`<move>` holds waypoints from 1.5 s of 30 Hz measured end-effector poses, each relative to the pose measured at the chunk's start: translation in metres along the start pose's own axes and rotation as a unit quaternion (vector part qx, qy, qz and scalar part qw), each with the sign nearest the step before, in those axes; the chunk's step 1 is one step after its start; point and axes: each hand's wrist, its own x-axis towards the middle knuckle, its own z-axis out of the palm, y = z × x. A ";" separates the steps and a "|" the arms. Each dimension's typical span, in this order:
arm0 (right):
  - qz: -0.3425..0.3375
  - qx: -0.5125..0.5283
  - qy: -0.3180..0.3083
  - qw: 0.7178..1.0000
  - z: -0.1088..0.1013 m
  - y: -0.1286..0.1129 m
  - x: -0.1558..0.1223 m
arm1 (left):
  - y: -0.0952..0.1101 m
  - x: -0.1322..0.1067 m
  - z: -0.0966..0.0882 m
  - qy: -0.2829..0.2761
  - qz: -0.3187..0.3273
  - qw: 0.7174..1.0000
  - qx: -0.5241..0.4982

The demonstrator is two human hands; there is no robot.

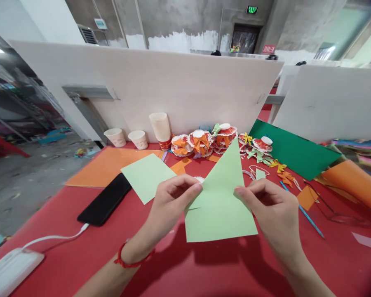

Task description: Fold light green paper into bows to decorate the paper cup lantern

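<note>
A sheet of light green paper point(221, 212) is held up over the red table between both hands. Its lower part is a flat rectangle, and the upper part rises to a point. My left hand point(173, 200), with a red cord at the wrist, pinches its left edge between thumb and fingers. On the opposite edge my right hand point(270, 208) grips the paper the same way. A crease or slit shows near the left thumb. Another light green square point(146, 175) lies flat on the table to the left of the held sheet.
Paper cups point(138, 139) and several decorated paper-cup crafts point(200, 142) line the white partition point(179, 86). At left lie a black phone point(105, 200), a cabled white power bank point(15, 270) and orange paper point(111, 161). A blue pen point(311, 220) and glasses point(343, 218) lie at right.
</note>
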 end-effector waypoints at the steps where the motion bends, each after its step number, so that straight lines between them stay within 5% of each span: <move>1: 0.000 0.001 0.000 1.000 0.000 0.000 0.000 | 0.001 0.000 0.000 0.012 0.030 0.999 0.012; 5: -0.005 -0.006 -0.007 1.000 0.002 0.001 -0.001 | 0.002 0.000 -0.002 0.046 0.101 0.988 0.106; 11: -0.084 -0.059 -0.045 0.994 0.000 0.000 -0.001 | 0.000 0.005 -0.013 -0.026 0.121 0.977 0.175; 18: -0.168 -0.099 -0.157 0.968 0.007 -0.003 -0.008 | 0.007 -0.003 0.000 0.107 0.144 0.984 -0.001; 24: -0.217 -0.123 -0.137 0.959 0.011 -0.002 -0.017 | 0.008 -0.014 0.003 0.089 0.079 0.982 -0.147; 29: -0.256 -0.132 -0.142 0.947 0.013 -0.001 -0.025 | 0.007 -0.017 0.009 0.154 0.115 0.981 -0.037; 36: -0.268 -0.113 -0.166 0.942 0.016 -0.004 -0.030 | 0.005 -0.021 0.015 0.274 0.266 0.917 0.115; 42: -0.266 -0.108 -0.164 0.944 0.021 -0.003 -0.032 | 0.002 -0.019 0.015 0.309 0.276 0.904 0.101; 45: -0.252 -0.110 -0.145 0.950 0.018 -0.002 -0.029 | 0.004 -0.015 0.011 0.268 0.249 0.929 0.055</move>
